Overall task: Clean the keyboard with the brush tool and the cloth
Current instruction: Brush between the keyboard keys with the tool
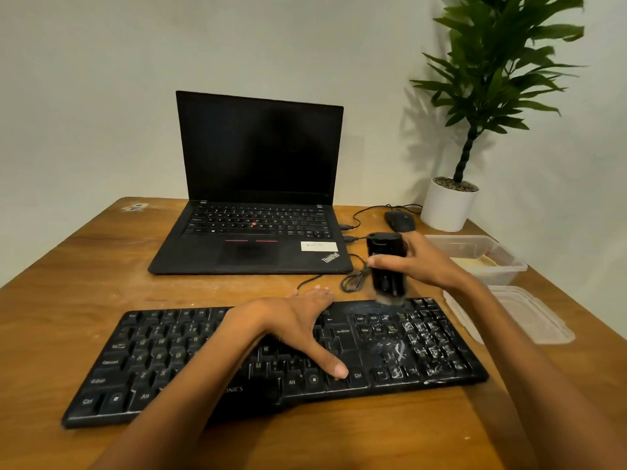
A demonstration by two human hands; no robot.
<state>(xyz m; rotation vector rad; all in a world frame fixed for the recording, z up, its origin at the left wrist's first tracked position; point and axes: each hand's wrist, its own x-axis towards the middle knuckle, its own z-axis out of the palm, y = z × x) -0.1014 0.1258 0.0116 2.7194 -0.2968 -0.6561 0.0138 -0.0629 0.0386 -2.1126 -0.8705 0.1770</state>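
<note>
A wooden table (101,266) stands against plain pale walls (84,79), softly lit.

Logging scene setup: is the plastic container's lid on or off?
Off. The clear lid lies flat on the wooden table, nearer the camera than the open-topped plastic container.

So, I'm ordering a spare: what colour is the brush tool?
Black; the head view shows the brush tool gripped in the right hand.

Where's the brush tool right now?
Head view, right side: the right hand grips the brush tool, bristles at the keyboard's far right edge, beside the laptop's corner.
</note>
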